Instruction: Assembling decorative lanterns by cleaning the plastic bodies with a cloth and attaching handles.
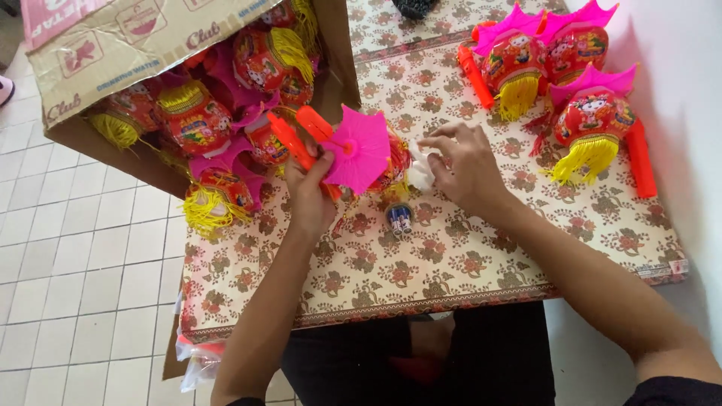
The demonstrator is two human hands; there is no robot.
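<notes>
Both forearms reached up over the near edge of the surface, its cloth patterned with brown flowers, to a small red plastic lantern with a pink fan top.

Left hand had its fingers clamped on the lantern's orange plastic handle, the stiffest place to hold it; right hand pinched a scrap of white paper beside the lantern's body. Held just above mid-surface, it looked light, thin-shelled and easily crushed, glossy red, with yellow fringe. Two small batteries lay below it.
</notes>
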